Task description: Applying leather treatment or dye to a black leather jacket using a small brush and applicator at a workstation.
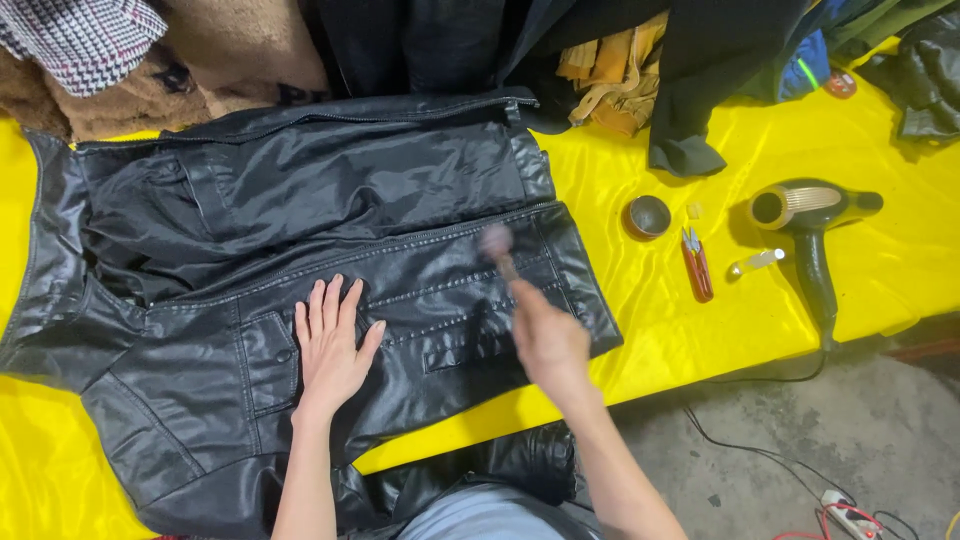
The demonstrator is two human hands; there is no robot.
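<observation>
Two hands work the black jacket spread on the yellow counter: the left hand lies flat, fingers apart; the right hand is clamped on a blurred brush. Hasty strokes could likely scuff the leather or shift it.

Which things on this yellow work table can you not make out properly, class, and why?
Head view:
- Tool in the right hand: blurred by motion, kind unclear.
- Black jacket: left sleeve cut off by the frame's edge.
- Small clear object beside the hair dryer: too small to identify.
</observation>
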